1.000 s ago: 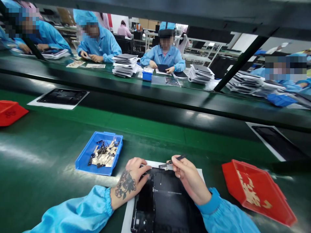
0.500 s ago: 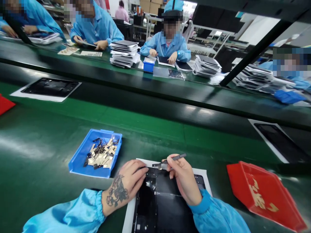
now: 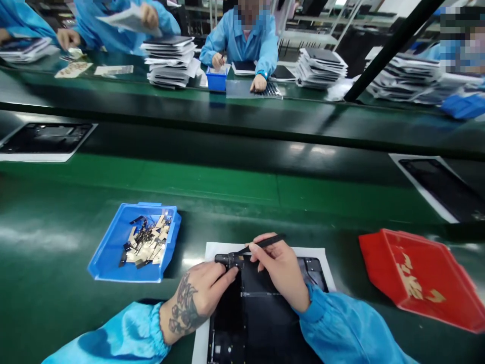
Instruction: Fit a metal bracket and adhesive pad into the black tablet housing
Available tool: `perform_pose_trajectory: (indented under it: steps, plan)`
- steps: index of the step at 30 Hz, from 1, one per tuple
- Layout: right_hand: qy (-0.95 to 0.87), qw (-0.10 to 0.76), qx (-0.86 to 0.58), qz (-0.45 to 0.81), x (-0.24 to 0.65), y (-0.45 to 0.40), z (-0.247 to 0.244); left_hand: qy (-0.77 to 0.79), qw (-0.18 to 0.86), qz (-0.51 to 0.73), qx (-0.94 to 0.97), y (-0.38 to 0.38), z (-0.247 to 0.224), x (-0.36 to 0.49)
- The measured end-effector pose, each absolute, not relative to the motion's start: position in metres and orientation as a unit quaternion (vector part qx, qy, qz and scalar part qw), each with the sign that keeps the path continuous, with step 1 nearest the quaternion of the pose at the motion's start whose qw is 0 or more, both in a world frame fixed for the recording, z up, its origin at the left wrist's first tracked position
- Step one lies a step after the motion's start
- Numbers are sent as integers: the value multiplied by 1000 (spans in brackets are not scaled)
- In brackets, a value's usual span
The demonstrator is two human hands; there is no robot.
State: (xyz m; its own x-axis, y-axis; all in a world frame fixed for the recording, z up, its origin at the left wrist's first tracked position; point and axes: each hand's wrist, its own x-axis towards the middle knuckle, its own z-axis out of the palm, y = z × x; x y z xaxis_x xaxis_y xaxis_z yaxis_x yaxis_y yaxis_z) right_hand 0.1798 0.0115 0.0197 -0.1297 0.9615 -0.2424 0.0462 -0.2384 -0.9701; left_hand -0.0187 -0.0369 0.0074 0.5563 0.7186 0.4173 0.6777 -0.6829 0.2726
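Observation:
A black tablet housing [image 3: 278,323] lies on a white sheet [image 3: 200,333] right in front of me. My left hand [image 3: 202,290], tattooed on the back, has its thumb and index finger close together on the housing's upper left corner. Black tweezers [image 3: 271,241] are pinched in my right hand [image 3: 284,270], their tips pointing left to that same corner. A small dark part with a gold-coloured patch [image 3: 241,258] shows by the tips; its exact kind is hard to make out. The left fingertips partly cover this spot.
Left of my hands stands a blue bin [image 3: 129,273] of small antenna-like parts. A red bin [image 3: 382,273] with tan pieces is at right. Other housings lie far left [image 3: 53,137] and far right [image 3: 439,187]. Co-workers sit opposite, beside stacked housings [image 3: 170,63].
The view has shifted. My left thumb and fingers have drawn in at the corner, and the tweezers' tips have moved left toward them. Across the bench, one co-worker lifts a sheet and another reaches forward.

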Motion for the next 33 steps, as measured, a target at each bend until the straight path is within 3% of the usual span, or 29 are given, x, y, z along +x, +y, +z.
perform_pose_trajectory:
  steps: [11, 33]
  plan:
    - [-542, 344, -550, 534, 182, 6, 18, 409, 90, 265, 869, -38, 11, -18]
    - [-552, 331, -557, 525, 180, 7, 18, 431, 191, 270, 840, -35, 16, -18]
